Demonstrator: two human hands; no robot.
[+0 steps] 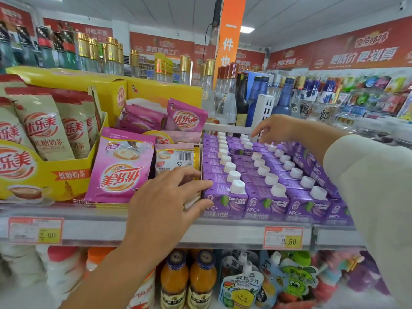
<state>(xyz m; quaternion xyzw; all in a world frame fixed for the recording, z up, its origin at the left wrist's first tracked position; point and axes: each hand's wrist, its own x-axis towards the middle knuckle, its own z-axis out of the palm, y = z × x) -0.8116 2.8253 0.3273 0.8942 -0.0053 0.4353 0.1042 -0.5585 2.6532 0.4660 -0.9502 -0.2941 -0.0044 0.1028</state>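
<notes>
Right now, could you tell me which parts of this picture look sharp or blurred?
In the head view, the purple cardboard juice cartons and left hand are sharp; the orange bottles below and white sleeve blur; the wide lens tilts the top glass bottles.

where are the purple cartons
Head view, centre-right on the middle shelf: the purple cartons sit right of the pink sachet, above the 2.50 price tag.

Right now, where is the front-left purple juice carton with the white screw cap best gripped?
Likely from above and in front. The front-left purple carton is packed against cartons to its right and behind, leaving its front face and white cap free. Pinch the cap and draw it forward.
</notes>
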